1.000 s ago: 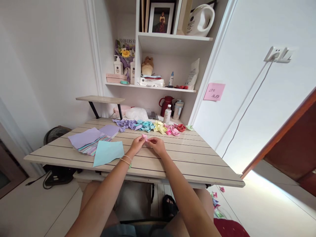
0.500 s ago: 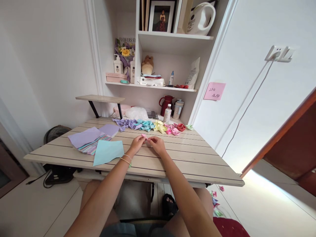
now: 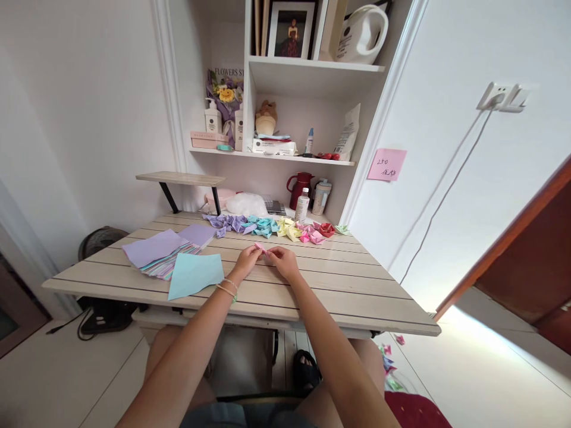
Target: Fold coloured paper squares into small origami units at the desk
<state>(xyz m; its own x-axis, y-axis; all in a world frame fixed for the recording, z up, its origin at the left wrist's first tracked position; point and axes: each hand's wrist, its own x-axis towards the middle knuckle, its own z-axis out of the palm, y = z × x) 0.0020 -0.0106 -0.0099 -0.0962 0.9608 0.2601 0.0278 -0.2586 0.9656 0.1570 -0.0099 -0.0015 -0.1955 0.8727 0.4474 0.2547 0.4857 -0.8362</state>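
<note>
My left hand [image 3: 247,260] and my right hand [image 3: 282,261] meet over the middle of the wooden table [image 3: 348,285]. Both pinch a small folded pink paper piece [image 3: 262,248] between their fingertips, just above the tabletop. A light blue paper sheet [image 3: 195,274] lies left of my left wrist. Beside it sits a stack of coloured paper sheets [image 3: 158,252] topped with purple. Along the table's far edge runs a row of folded paper pieces [image 3: 272,227] in purple, blue, yellow, pink and red.
Shelves behind the table hold a red kettle [image 3: 300,189], a water bottle [image 3: 303,206], lotion bottles and a framed picture. A pink note [image 3: 386,164] sticks to the right wall. Folded paper scraps [image 3: 390,361] lie on the floor at the right. A fan [image 3: 100,241] stands left of the table.
The hands have kept pinching the pink piece, shifting it only slightly between the fingertips. Nothing else on the table has moved.
</note>
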